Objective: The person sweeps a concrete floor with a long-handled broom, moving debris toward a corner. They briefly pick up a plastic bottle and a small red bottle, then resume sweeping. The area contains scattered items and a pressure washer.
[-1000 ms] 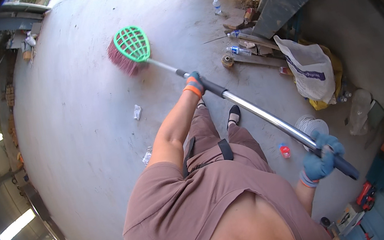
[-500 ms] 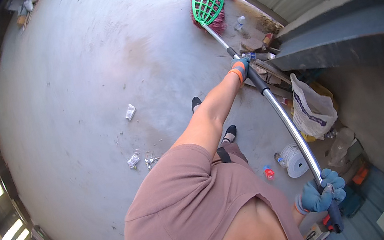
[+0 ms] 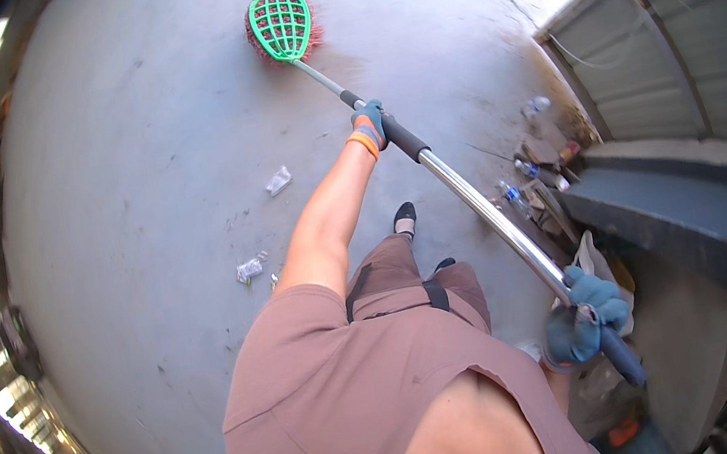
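Note:
I hold a long-handled mop with a shiny metal pole (image 3: 489, 210). Its head, a green racket-shaped lattice frame (image 3: 281, 26) over reddish fringe, lies on the grey floor at the far side. My left hand (image 3: 371, 123), in a blue-grey glove with an orange cuff, is closed round the pole by its dark sleeve. Near the dark grip at the pole's end, my right hand (image 3: 585, 315) is wrapped round it in a similar blue glove. Crumpled clear wrappers (image 3: 277, 181) lie on the floor left of the pole.
Plastic bottles (image 3: 513, 194) and scraps lie along the right side. Beyond them run a dark blue-grey beam (image 3: 689, 209) and a corrugated metal panel (image 3: 638, 41). A white sack (image 3: 593, 262) shows partly behind my right hand. My shoe (image 3: 404, 219) stands left of the pole.
The mop head has swung left, away from the panel and debris at the right. Both hands have kept their hold on the pole, and my view and body have turned.

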`<state>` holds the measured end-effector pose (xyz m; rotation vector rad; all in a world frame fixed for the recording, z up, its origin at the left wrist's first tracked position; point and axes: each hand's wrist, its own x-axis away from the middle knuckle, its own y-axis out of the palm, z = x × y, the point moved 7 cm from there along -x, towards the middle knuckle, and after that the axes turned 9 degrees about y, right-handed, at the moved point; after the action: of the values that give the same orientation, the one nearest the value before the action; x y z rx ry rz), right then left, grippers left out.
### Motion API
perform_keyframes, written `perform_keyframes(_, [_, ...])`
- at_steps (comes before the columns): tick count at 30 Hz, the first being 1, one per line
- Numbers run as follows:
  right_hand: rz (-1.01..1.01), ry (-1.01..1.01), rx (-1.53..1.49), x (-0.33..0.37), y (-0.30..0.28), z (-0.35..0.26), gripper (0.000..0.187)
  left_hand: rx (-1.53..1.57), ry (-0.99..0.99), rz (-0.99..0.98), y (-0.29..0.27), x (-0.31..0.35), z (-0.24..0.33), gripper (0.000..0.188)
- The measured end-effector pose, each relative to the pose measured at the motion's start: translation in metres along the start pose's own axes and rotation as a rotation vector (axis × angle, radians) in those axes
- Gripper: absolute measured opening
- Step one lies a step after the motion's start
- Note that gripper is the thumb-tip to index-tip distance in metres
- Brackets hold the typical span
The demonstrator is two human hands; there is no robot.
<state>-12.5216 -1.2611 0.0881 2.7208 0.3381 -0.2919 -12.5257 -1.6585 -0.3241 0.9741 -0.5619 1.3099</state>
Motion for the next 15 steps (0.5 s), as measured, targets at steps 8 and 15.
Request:
perform_keyframes(8, [-0.188, 0.276, -0.155, -0.096, -0.007, 0.021, 0.026, 0.452, 0.187, 0.12, -0.082, 0.054, 0.049, 0.025])
perform_keyframes(15, [-0.657, 0.489, -0.301, -0.22, 0.029, 0.081, 0.027, 0.773, 0.426, 0.065, -0.13, 0.104, 0.025, 0.03])
